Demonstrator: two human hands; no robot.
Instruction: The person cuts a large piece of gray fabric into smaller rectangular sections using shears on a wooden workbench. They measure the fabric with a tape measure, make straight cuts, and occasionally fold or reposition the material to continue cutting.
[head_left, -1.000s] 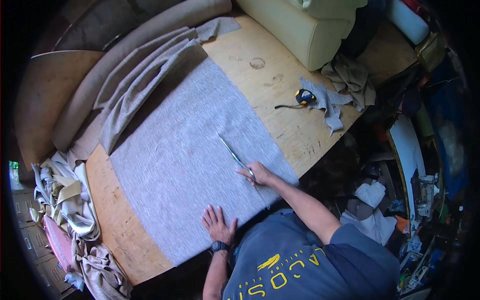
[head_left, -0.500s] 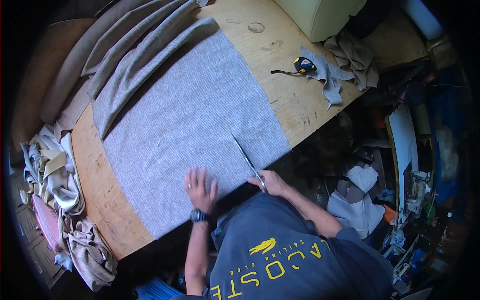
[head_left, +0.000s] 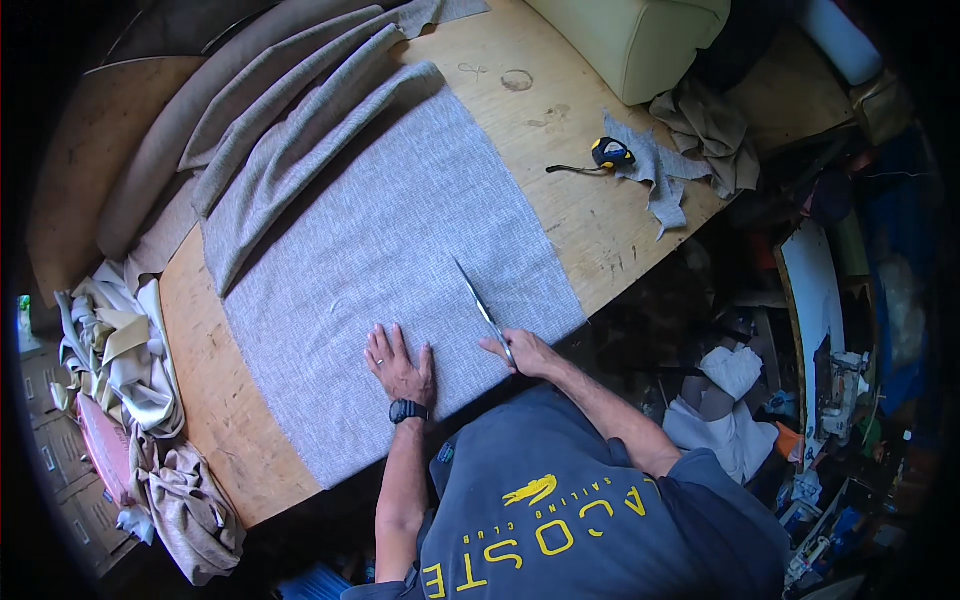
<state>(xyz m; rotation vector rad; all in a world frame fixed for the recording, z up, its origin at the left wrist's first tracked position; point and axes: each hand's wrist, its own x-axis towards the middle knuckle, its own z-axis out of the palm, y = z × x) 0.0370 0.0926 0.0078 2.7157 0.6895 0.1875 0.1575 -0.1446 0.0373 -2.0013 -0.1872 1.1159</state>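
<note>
Clock positions from the middle of the grey cloth point(head_left: 390, 260), which lies spread over your wooden table point(head_left: 225, 400). Your left hand point(head_left: 400, 370) at 6: palm down on the cloth, fingers spread, pinching nothing. Your right hand point(head_left: 528, 352) at 4: fingers wrapped around the handles of the scissors point(head_left: 483, 308), blades aimed at 11 over the cloth; can't tell if the tip touches. Cloth is bunched in folds at 10–11. Tape measure point(head_left: 612, 153) at 2, against a cloth scrap point(head_left: 664, 190).
</note>
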